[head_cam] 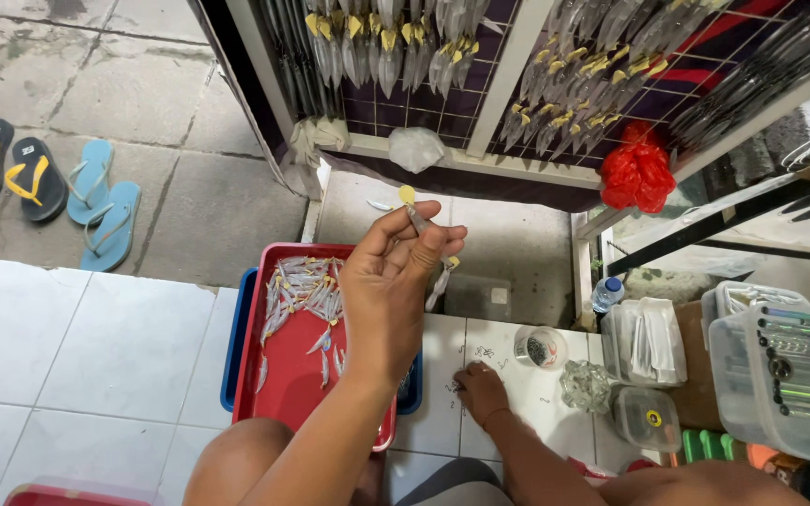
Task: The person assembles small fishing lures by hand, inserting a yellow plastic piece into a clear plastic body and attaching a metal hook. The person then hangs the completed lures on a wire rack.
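My left hand (394,286) is raised above a red tray (290,394), its fingers pinched on a slim silvery fish-shaped lure (416,217) with a yellow tip. The red tray rests inside a blue tray (233,342) and holds several similar silvery lures (304,292). Lower down, my right hand (480,392) rests on the white floor tile with its fingertips curled down among small dark metal bits (483,353) scattered there. What it pinches, if anything, is too small to tell.
A small clear cup (541,349) of dark bits and crumpled clear plastic (585,385) sit right of my right hand. Clear plastic boxes (771,375) and a water bottle (605,293) stand further right. Racks of hanging lures (396,47), a red bag (637,176) and sandals (96,201) lie beyond.
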